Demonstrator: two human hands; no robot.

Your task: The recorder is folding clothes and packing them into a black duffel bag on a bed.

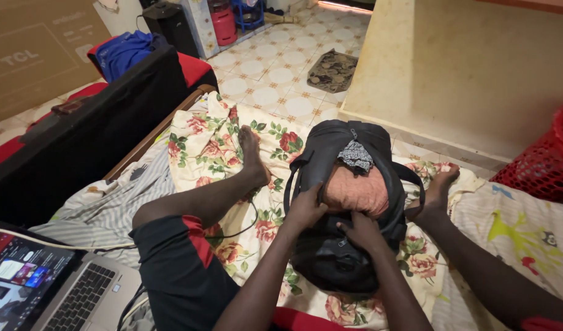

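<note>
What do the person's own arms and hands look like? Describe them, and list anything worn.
Both forearms are bare, with no sleeves reaching them. The left hand and right hand wear no gloves, and no rings, watch or bracelets show. The only clothing in view is black shorts with red trim, worn on the legs.

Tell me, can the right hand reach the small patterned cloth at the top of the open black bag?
Probably yes. The right hand rests on the black bag at its opening, below the pink cloth. The patterned cloth lies uncovered just beyond, nothing blocking it.
</note>
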